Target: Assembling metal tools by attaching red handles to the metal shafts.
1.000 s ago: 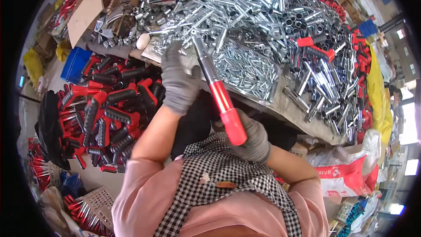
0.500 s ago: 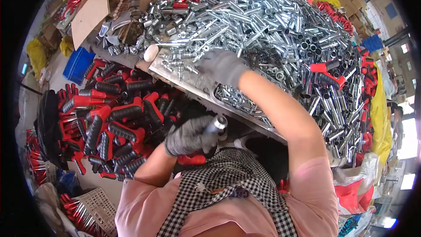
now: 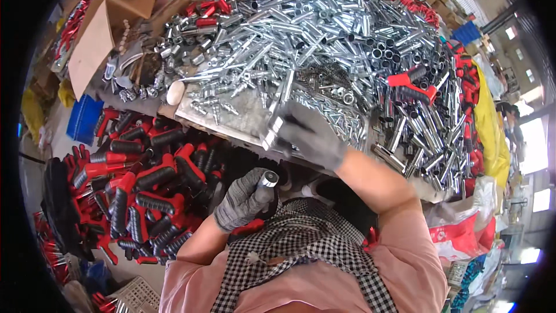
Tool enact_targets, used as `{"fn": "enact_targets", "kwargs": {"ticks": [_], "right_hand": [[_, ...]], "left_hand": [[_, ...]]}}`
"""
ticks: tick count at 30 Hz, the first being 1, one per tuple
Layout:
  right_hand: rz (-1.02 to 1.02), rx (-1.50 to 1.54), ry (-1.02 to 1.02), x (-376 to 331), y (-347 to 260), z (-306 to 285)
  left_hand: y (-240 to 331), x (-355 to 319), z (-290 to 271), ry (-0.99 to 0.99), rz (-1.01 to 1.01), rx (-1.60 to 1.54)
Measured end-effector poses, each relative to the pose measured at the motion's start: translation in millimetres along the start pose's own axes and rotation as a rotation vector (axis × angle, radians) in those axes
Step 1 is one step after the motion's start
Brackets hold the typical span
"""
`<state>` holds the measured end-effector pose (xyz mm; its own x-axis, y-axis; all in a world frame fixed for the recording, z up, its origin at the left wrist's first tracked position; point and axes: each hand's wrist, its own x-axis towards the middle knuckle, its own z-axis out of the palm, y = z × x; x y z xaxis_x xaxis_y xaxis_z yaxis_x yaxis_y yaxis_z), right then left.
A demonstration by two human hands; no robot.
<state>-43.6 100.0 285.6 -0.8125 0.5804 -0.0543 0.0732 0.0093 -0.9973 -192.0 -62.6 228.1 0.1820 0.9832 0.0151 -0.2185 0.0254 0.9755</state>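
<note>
Silver piece [image 3: 271,136] now pinched in right hand [image 3: 311,135], left hand [image 3: 239,201] still gripping chrome-tipped tool [image 3: 268,179]

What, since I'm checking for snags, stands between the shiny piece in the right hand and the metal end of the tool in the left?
Nothing visible stands between the shiny piece in the right hand and the tool's metal end in the left hand. The bench's front edge passes by the piece's lower end; heights are unclear.

Two grey gloves [image 3: 315,139], one gingham apron [image 3: 289,240], one egg-shaped object [image 3: 175,93] and dozens of red-and-black handles [image 3: 156,202] showed; the chrome tubes [image 3: 425,128] were too many to count
</note>
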Motion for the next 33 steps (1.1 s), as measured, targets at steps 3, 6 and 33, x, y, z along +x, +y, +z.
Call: {"fn": "enact_targets", "kwargs": {"ticks": [3,6,33], "right_hand": [[-0.155,-0.161,-0.094,-57.4,3.2,4.4],[-0.211,-0.085,-0.093,-76.7,17.2,-1.0],[-0.218,0.022,0.113,-83.8,-7.8,-88.7]], "left_hand": [[-2.1,10.0,9.0,-0.026,0.029,0.081],[-14.5,17.3,19.7,-0.072,0.008,0.046],[-39.9,42.1,29.1,-0.304,0.052,0.106]]}}
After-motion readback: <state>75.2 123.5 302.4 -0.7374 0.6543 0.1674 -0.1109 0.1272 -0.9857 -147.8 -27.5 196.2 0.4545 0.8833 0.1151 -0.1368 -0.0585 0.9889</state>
